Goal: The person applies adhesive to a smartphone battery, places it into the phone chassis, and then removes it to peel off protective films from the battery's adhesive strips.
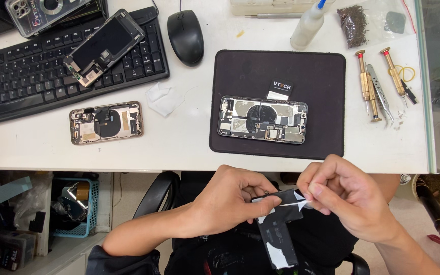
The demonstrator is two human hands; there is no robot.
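Your left hand [230, 196] grips a black phone battery [278, 229] below the desk edge, over your lap. Your right hand [347, 196] pinches a white adhesive strip [294, 203] stretched off it. An opened phone [262, 119] lies on the dark mat [327, 76] above.

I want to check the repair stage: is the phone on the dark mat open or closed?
Open. The phone lies on the dark mat without its screen; its inner metal shields and round coil show.

Bare forearms, dark rolled-up sleeve [109, 258] at the left elbow
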